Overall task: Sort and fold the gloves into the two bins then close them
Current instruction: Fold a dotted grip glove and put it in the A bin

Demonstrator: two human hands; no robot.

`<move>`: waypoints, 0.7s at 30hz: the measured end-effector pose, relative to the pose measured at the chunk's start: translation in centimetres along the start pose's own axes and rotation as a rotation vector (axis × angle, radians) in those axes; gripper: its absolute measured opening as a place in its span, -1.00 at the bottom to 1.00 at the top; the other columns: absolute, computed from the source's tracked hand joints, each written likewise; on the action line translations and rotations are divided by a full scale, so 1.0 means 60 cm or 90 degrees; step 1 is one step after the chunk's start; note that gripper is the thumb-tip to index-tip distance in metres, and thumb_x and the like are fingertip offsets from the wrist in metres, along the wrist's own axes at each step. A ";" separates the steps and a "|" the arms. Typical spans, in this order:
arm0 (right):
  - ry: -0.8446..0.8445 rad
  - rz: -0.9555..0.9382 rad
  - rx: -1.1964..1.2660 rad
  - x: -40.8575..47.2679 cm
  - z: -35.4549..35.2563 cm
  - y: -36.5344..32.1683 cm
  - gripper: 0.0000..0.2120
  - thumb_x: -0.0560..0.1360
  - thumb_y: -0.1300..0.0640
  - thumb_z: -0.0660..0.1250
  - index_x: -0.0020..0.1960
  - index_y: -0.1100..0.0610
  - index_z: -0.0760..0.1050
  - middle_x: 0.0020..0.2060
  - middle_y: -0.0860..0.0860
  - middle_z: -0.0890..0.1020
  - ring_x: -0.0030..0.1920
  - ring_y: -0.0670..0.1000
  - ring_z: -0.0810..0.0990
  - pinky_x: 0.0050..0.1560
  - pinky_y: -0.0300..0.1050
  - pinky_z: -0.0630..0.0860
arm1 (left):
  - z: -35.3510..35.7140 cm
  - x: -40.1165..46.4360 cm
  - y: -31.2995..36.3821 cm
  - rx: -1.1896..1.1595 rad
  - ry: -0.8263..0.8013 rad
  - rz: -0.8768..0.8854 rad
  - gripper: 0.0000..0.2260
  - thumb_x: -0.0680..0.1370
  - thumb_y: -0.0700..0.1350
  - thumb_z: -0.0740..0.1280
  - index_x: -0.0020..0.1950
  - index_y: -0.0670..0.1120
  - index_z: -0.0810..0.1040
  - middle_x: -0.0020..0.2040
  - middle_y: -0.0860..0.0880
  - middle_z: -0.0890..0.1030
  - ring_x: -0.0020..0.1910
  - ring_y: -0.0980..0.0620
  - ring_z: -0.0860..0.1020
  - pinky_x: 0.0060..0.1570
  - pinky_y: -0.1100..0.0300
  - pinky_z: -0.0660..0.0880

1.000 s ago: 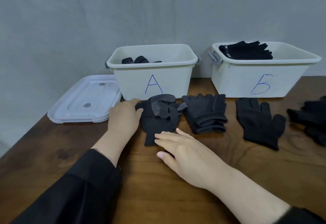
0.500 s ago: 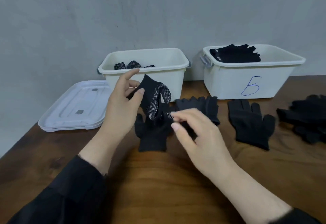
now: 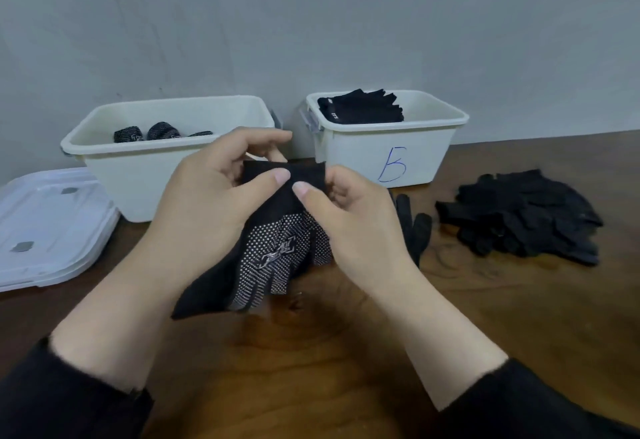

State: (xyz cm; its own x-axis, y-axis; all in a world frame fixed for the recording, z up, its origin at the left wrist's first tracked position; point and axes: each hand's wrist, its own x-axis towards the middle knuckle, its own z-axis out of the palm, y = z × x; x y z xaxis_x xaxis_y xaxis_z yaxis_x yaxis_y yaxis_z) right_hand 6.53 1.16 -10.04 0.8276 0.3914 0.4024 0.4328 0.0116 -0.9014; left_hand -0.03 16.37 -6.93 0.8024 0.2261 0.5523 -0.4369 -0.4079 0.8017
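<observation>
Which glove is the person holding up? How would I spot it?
Look at the wooden table in front of the two white bins. Above its middle, the left hand and right hand pinch the cuff of the dotted glove. Unlike the plain black gloves piled right, it has white grip dots.

Knit cloth glove (image 3: 277, 258), rubbery dots; glossy wood table (image 3: 311, 369).

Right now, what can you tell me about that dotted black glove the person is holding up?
The black knitted glove with white grip dots is soft fabric, with a pale logo among the dots on its palm side. It hangs limp above the brown wooden table, plain cuff uppermost, fingers drooping down toward the left. The left hand and right hand pinch the cuff edge between thumbs and fingers. Nothing else touches it.
</observation>
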 end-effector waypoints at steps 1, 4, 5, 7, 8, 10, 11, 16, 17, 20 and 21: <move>0.008 -0.001 -0.001 0.005 -0.010 -0.005 -0.93 0.58 0.14 0.40 0.01 0.08 0.66 -0.11 -0.03 0.75 -0.02 0.00 0.72 0.07 0.13 0.65 | 0.008 0.004 -0.004 -0.023 0.034 0.002 -0.71 0.51 -0.18 0.42 0.10 0.21 0.62 -0.04 0.11 0.63 -0.12 0.08 0.58 -0.04 0.15 0.54; 0.012 0.018 -0.005 0.031 -0.058 -0.026 -0.93 0.56 0.21 0.39 0.01 0.17 0.65 -0.09 0.08 0.75 0.00 0.12 0.73 0.11 0.16 0.64 | 0.030 -0.001 -0.031 0.040 0.201 0.010 -0.79 0.59 -0.16 0.35 0.02 0.19 0.57 -0.16 0.18 0.60 -0.23 0.06 0.58 -0.13 0.19 0.52; 0.020 0.015 -0.023 0.042 -0.077 -0.035 -0.89 0.54 0.21 0.39 0.03 0.23 0.62 -0.07 0.18 0.74 0.02 0.23 0.71 0.09 0.24 0.63 | 0.040 -0.009 -0.044 0.074 0.235 -0.001 -0.81 0.60 -0.14 0.31 -0.02 0.19 0.55 -0.19 0.19 0.60 -0.23 0.06 0.58 -0.12 0.16 0.53; 0.028 -0.001 -0.062 0.063 -0.117 -0.052 -0.89 0.52 0.22 0.38 0.01 0.25 0.59 -0.10 0.26 0.71 -0.03 0.34 0.68 -0.05 0.29 0.64 | 0.065 -0.036 -0.067 0.154 0.197 -0.007 -0.83 0.59 -0.13 0.28 -0.03 0.16 0.56 -0.19 0.18 0.61 -0.19 0.13 0.58 -0.07 0.19 0.52; 0.030 0.002 -0.070 0.073 -0.136 -0.060 -0.94 0.54 0.27 0.36 -0.01 0.19 0.60 -0.18 0.17 0.73 -0.13 0.25 0.72 -0.17 0.14 0.67 | 0.078 -0.051 -0.078 0.208 0.122 0.014 -0.82 0.58 -0.15 0.28 0.00 0.14 0.58 -0.16 0.19 0.61 -0.14 0.18 0.57 -0.03 0.23 0.50; 0.012 0.023 -0.117 0.091 -0.169 -0.070 -0.81 0.56 0.34 0.32 0.00 0.08 0.60 -0.39 -0.01 0.67 -0.39 0.05 0.67 -0.43 -0.14 0.54 | 0.104 -0.072 -0.092 0.305 -0.066 0.062 -0.81 0.61 -0.20 0.27 0.12 0.00 0.62 -0.04 0.16 0.60 -0.02 0.22 0.54 0.07 0.29 0.47; -0.001 0.027 -0.160 0.100 -0.185 -0.069 -0.79 0.56 0.33 0.32 0.02 0.05 0.61 -0.43 -0.01 0.60 -0.43 0.08 0.60 -0.45 -0.13 0.51 | 0.115 -0.075 -0.096 0.339 -0.139 0.078 -0.79 0.62 -0.19 0.25 0.18 -0.03 0.61 0.03 0.13 0.59 0.04 0.20 0.51 0.13 0.31 0.44; 0.015 0.075 -0.249 0.132 -0.222 -0.046 -0.78 0.51 0.28 0.34 -0.10 -0.01 0.66 -0.24 0.01 0.68 -0.17 0.06 0.65 0.06 0.20 0.61 | 0.155 -0.067 -0.115 0.477 -0.288 0.161 -0.67 0.61 -0.21 0.23 0.37 -0.11 0.54 0.31 -0.02 0.56 0.27 0.00 0.46 0.33 0.12 0.31; 0.025 0.083 -0.258 0.136 -0.225 -0.043 -0.78 0.52 0.26 0.34 -0.14 -0.02 0.66 -0.27 -0.03 0.69 -0.18 0.03 0.66 0.03 0.15 0.62 | 0.163 -0.068 -0.120 0.506 -0.296 0.175 -0.65 0.60 -0.20 0.23 0.38 -0.12 0.54 0.32 -0.03 0.55 0.30 -0.01 0.46 0.35 0.10 0.32; 0.027 0.104 -0.268 0.144 -0.234 -0.043 -0.83 0.52 0.17 0.35 -0.19 0.02 0.66 -0.30 -0.05 0.70 -0.22 -0.01 0.66 -0.10 -0.02 0.58 | 0.185 -0.069 -0.129 0.555 -0.312 0.171 -0.63 0.60 -0.15 0.20 0.40 -0.13 0.51 0.36 -0.03 0.52 0.34 -0.02 0.43 0.37 0.08 0.29; 0.024 0.106 -0.279 0.145 -0.236 -0.043 -0.85 0.52 0.14 0.35 -0.19 0.04 0.66 -0.28 -0.01 0.70 -0.21 0.00 0.65 -0.10 -0.01 0.55 | 0.191 -0.068 -0.131 0.556 -0.322 0.163 -0.62 0.61 -0.14 0.18 0.41 -0.13 0.50 0.37 -0.03 0.51 0.35 -0.02 0.42 0.38 0.08 0.29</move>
State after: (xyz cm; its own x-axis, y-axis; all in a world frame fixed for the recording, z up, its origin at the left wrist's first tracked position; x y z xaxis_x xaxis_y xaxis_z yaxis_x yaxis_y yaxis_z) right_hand 17.67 -8.49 -1.93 0.9077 0.3209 0.2704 0.3960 -0.4418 -0.8050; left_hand 4.81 8.50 -18.13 0.8921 -0.2720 0.3607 -0.3329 -0.9355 0.1179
